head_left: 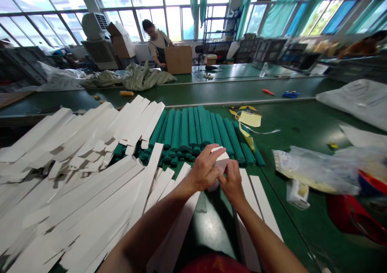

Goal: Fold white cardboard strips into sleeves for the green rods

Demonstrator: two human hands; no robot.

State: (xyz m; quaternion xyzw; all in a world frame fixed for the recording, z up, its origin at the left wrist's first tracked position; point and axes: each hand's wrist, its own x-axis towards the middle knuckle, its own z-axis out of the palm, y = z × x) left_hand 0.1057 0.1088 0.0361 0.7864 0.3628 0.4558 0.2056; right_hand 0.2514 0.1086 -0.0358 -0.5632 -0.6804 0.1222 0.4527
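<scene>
Your two hands meet over the middle of the green table [302, 128], a little in from its near edge. Your left hand [205, 170] curls its fingers over the top end of a white carton [222, 160], and your right hand [232, 182] pinches the same end from the right with thumb and fingers. The two hands touch each other around it. The carton's end sits just in front of the stack of teal rolls [193, 130], which lie side by side toward the far edge. More flat white sleeves lie under your forearms.

A big heap of flat white cartons [75, 164] covers the left side of the table. Yellow strips [249, 118] lie just right of the rolls. Toward the right edge are a crumpled plastic bag [314, 168], a small white box [298, 193] and a red container [353, 218]. At a far table, well apart, another person [159, 43] stands at a cardboard box [178, 58].
</scene>
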